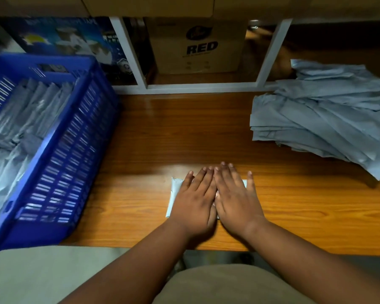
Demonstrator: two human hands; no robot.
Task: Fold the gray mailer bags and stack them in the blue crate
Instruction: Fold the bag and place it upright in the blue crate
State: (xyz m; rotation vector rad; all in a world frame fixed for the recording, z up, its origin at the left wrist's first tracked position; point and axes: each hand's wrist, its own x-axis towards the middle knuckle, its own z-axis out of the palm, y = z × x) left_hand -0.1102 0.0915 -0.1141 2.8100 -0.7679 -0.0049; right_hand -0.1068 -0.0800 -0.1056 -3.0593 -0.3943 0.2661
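Note:
A small folded gray mailer bag (174, 195) lies on the wooden table near its front edge. My left hand (195, 199) and my right hand (236, 197) lie side by side flat on top of it, fingers straight, pressing it down; only its left part and a right corner show. A loose pile of unfolded gray mailer bags (329, 119) lies at the right of the table. The blue crate (79, 137) stands at the left, with several folded gray bags (24, 119) inside.
The wooden table (184, 132) runs back to a white shelf frame (198, 86). Behind the frame stand a cardboard box marked RED (198, 47) and a blue printed box (62, 38). The table's front edge is just below my wrists.

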